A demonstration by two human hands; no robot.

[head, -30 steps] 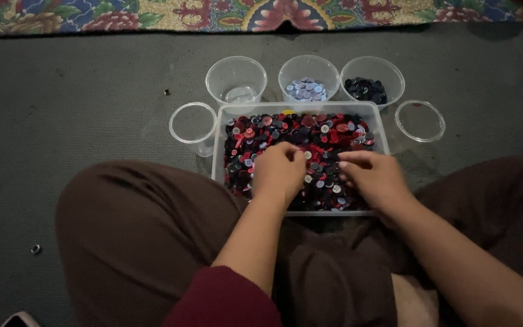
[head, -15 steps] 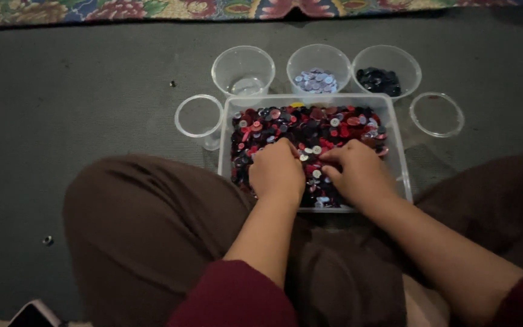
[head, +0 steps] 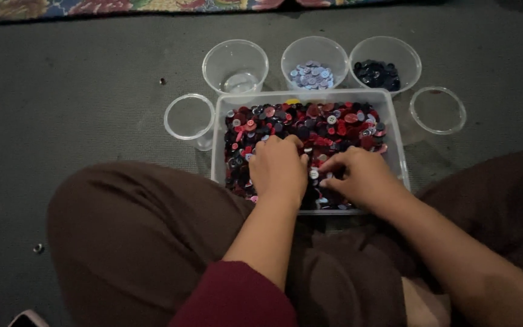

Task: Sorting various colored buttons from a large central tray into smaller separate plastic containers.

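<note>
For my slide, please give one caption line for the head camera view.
Both hands, left hand and right hand, dig in a clear tub of mixed buttons.

Floor: dark grey carpet (head: 80, 91), patterned rug edge (head: 92, 7) along the top. Directly on it: clear rectangular tub of buttons (head: 394, 130); three clear cups behind it (empty (head: 235, 63), pale blue buttons (head: 315, 60), dark buttons (head: 385, 60)); an empty cup either side (head: 189, 118) (head: 437, 110); two small dark bits (head: 163, 80) (head: 38, 247).

Three cups (head: 313, 60) stand behind the button tray (head: 398, 130) (one more cup (head: 189, 117) at each side).
</note>
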